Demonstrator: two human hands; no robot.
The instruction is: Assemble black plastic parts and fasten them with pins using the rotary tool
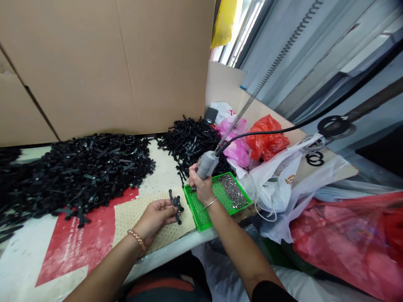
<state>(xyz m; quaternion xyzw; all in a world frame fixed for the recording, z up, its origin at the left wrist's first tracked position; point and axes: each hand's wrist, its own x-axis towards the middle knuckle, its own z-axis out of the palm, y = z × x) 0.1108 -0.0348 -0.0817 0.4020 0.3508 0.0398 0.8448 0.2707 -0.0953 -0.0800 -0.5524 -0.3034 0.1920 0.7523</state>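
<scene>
My left hand (160, 216) pinches a few small black plastic arms (176, 205) with rounded ends, above a honeycomb-patterned mat (129, 212). In my right hand (201, 184) is a grey electric screwdriver (208, 164), hung from a coil spring (267, 71) and fed by a black cable (273, 133). Its tip points down over the left part of a green perforated tray (199, 209); the tip itself is mostly hidden by my hand. Many small silver screws (233, 191) lie in the tray's right part.
Big heaps of black parts (94, 167) lie left, with another pile (192, 140) behind the tray. A cardboard wall (103, 63) closes off the back. Plastic bags, one red (266, 136) and one white (277, 191), crowd the right, beside a large red bag (343, 243).
</scene>
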